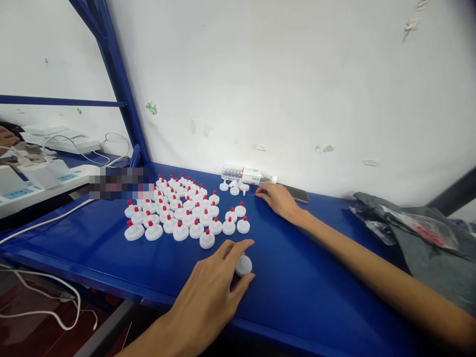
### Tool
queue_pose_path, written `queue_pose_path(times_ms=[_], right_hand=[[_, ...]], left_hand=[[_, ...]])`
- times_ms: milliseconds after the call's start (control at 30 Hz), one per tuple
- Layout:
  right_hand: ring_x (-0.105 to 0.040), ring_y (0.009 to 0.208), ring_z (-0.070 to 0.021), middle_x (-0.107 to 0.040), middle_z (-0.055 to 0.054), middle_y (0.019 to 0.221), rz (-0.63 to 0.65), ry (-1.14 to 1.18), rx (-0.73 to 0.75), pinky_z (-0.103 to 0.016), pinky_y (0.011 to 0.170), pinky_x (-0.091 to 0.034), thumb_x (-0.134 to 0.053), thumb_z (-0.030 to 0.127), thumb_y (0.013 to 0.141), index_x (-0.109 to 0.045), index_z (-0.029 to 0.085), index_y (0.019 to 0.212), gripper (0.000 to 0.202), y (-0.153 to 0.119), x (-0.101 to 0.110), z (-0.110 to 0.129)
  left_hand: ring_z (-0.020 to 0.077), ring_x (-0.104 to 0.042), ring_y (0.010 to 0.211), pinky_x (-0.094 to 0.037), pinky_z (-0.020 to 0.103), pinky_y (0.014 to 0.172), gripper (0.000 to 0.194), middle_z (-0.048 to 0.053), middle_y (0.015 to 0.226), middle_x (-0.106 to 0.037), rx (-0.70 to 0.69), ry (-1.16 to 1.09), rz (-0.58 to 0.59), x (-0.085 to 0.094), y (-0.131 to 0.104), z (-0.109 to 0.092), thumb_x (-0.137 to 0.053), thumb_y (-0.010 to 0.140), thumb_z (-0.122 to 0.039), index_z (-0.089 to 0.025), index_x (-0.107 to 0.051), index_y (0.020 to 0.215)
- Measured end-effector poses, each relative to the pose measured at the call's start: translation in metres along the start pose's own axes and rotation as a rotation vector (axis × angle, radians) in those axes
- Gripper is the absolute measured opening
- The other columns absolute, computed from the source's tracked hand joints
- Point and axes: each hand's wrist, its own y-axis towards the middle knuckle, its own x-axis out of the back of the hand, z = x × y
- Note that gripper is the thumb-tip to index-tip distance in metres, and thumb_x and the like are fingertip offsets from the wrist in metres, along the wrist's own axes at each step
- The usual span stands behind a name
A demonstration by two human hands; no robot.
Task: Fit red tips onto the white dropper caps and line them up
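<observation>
My left hand (pixel 208 292) is curled near the table's front edge, with thumb and fingers around a round white plastic cap (pixel 244 266). Its round face is turned towards me, and part of it is hidden by the fingers. Farther back, my right hand (pixel 279 201) has its fingertips pinched together just above the table; whatever is between them is too small to make out. Beside those fingertips lie several white nozzle caps (pixel 234 190) without red tips. Left of both hands stand many white caps with red tips (pixel 180 231), mostly upright in a loose group.
A clear plastic bottle (pixel 250 175) lies along the wall, with a dark phone (pixel 297 194) to its right. Grey plastic bags (pixel 420 238) cover the table's right end. At left are a white power strip (pixel 48 186), cables and a blue metal post (pixel 121 74).
</observation>
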Motion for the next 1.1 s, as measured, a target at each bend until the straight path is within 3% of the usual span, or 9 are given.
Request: queue_pose_path(times_ms=[100,200,300,400,600,700,833,1000,1100], right_hand=[[-0.068,0.081,-0.0224,-0.075,-0.009,0.091,0.035,0.049,-0.002,-0.032,0.074,-0.046,-0.051,0.03,0.102,-0.072,0.016,0.095,0.026,0.004,0.022,0.009],[-0.067,0.066,-0.017,-0.075,-0.005,0.081,0.133,0.136,0.039,-0.029,0.069,-0.047,-0.054,0.039,0.101,-0.074,0.017,0.09,0.032,0.004,0.062,0.027],[-0.071,0.076,-0.018,-0.078,-0.006,0.093,0.417,0.382,0.155,-0.027,0.068,-0.05,-0.063,0.048,0.095,-0.076,0.019,0.093,0.031,-0.004,0.104,0.054],[-0.072,0.081,-0.0181,-0.078,-0.006,0.092,0.635,0.497,0.259,-0.025,0.07,-0.052,-0.067,0.047,0.093,-0.079,0.019,0.095,0.031,-0.016,0.123,0.082],[-0.072,0.078,-0.0138,-0.079,-0.002,0.089,0.778,0.491,0.406,-0.02,0.067,-0.05,-0.068,0.03,0.095,-0.081,0.019,0.1,0.018,-0.027,0.103,0.107],[-0.072,0.078,-0.0132,-0.079,-0.002,0.089,0.801,0.493,0.448,-0.019,0.067,-0.049,-0.068,0.03,0.095,-0.081,0.018,0.102,0.019,-0.028,0.094,0.109],[-0.07,0.073,-0.0123,-0.078,-0.001,0.083,0.843,0.494,0.474,-0.02,0.063,-0.046,-0.067,0.031,0.096,-0.082,0.019,0.102,0.02,-0.027,0.086,0.108],[-0.071,0.075,-0.0143,-0.077,-0.002,0.081,0.884,0.548,0.393,-0.02,0.065,-0.049,-0.068,0.037,0.094,-0.081,0.018,0.099,0.024,-0.027,0.079,0.105],[-0.074,0.077,-0.0162,-0.078,-0.002,0.083,0.877,0.551,0.321,-0.021,0.065,-0.051,-0.071,0.034,0.091,-0.079,0.017,0.1,0.021,-0.029,0.081,0.108]], left_hand=[[0.0156,-0.056,0.067,-0.049,0.032,0.071,0.055,-0.002,0.109,-0.065,0.019,-0.039,-0.002,0.0,0.001,0.001,-0.06,0.096,-0.026,-0.04,-0.042,0.147],[0.0138,-0.053,0.065,-0.047,0.031,0.072,0.061,-0.004,0.112,-0.066,0.029,-0.089,-0.021,-0.001,0.001,0.004,-0.062,0.095,-0.024,-0.042,-0.039,0.148],[0.0129,-0.052,0.062,-0.045,0.03,0.072,0.065,-0.005,0.109,-0.068,0.046,-0.132,-0.032,-0.002,0.003,0.006,-0.064,0.093,-0.022,-0.043,-0.037,0.149],[0.0122,-0.053,0.062,-0.044,0.03,0.072,0.068,-0.007,0.108,-0.07,0.079,-0.193,-0.027,-0.001,0.004,0.007,-0.065,0.09,-0.02,-0.042,-0.036,0.148],[0.0137,-0.059,0.065,-0.044,0.03,0.071,0.074,-0.006,0.106,-0.071,0.105,-0.271,-0.026,0.001,0.006,0.007,-0.065,0.089,-0.022,-0.041,-0.029,0.15],[0.0148,-0.057,0.061,-0.043,0.029,0.069,0.077,-0.008,0.088,-0.069,0.122,-0.264,-0.014,0.002,0.006,0.006,-0.065,0.088,-0.022,-0.04,-0.026,0.152],[0.0163,-0.057,0.059,-0.041,0.028,0.066,0.078,-0.012,0.065,-0.054,0.127,-0.259,-0.006,0.002,0.007,0.006,-0.065,0.089,-0.023,-0.039,-0.024,0.153],[0.0174,-0.061,0.065,-0.042,0.028,0.067,0.079,-0.011,0.069,-0.052,0.129,-0.235,-0.028,0.0,0.005,0.004,-0.065,0.088,-0.024,-0.039,-0.021,0.152],[0.015,-0.055,0.059,-0.041,0.028,0.062,0.055,-0.007,0.081,-0.056,0.112,-0.171,-0.172,-0.002,-0.001,0.0,-0.061,0.092,-0.032,-0.031,-0.031,0.138]])
